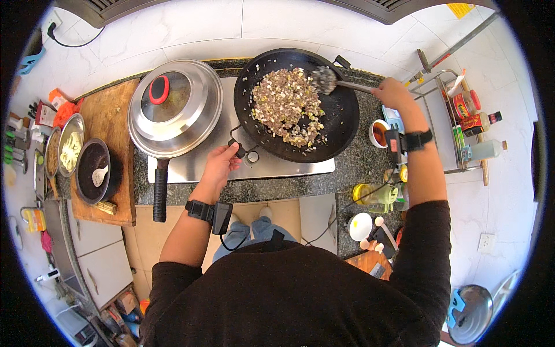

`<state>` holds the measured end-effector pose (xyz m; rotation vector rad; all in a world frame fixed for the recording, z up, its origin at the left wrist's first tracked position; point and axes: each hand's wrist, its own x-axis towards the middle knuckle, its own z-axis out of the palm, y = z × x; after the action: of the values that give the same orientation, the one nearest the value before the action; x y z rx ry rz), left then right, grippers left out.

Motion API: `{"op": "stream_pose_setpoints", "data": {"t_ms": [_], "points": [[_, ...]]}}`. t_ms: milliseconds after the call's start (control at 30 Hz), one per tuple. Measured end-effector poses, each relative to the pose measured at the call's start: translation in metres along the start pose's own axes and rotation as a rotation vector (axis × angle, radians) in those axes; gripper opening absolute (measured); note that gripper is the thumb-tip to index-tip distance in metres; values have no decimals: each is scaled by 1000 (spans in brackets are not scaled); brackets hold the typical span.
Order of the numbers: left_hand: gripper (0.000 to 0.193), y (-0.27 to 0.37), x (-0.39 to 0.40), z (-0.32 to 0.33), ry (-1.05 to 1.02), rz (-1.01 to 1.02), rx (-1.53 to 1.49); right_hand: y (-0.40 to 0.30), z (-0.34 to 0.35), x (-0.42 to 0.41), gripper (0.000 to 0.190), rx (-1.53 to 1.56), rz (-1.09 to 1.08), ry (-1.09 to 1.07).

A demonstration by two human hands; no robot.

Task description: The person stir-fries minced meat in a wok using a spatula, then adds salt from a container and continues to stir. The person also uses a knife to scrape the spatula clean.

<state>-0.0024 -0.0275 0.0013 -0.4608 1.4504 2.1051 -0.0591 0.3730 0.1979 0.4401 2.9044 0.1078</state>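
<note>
My left hand point(222, 162) grips the near side handle point(236, 147) of a black wok point(340, 126) on the gas cooktop point(277, 172). In my right hand point(393, 94) is the handle of a metal spatula point(355, 86). Its blade, with bits of food on it, lies inside the wok at the upper right. Chopped filling point(286, 104), brownish mince with white and green pieces, is heaped left of the blade, and small bits are scattered on the wok's wall. Left of the wok stands a pan point(160, 191) under a steel lid point(190, 126) with a glass centre and a red-rimmed knob.
A wooden board point(104, 108) at left bears a dark bowl point(91, 149) with a white spoon. At right are a bowl of brown sauce point(380, 133), an oil jug point(368, 194), a white bowl point(360, 227) and eggshells point(370, 245). A wall rack point(446, 160) holds bottles.
</note>
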Motion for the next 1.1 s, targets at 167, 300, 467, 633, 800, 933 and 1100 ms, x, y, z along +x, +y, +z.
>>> {"op": "stream_pose_setpoints", "data": {"t_ms": [167,300,467,633,800,933,1100], "points": [[22,0,-2,1,10,-9,-9,-38,11,9,31,18,-366,36],[23,1,-2,1,-8,-10,-12,-29,4,0,30,-75,-335,164],[23,0,-1,1,-9,-12,-32,-13,11,19,32,97,-266,227],[22,-2,-1,1,-8,-9,-49,-37,24,27,31,292,-492,181],[22,-3,-2,0,-38,3,-61,-41,10,-10,27,2,-719,179],[23,-4,-5,5,14,5,-99,-32,4,-19,28,56,-717,309],[28,-10,-13,13,91,-8,-111,-51,31,-17,25,-44,-413,446]]}}
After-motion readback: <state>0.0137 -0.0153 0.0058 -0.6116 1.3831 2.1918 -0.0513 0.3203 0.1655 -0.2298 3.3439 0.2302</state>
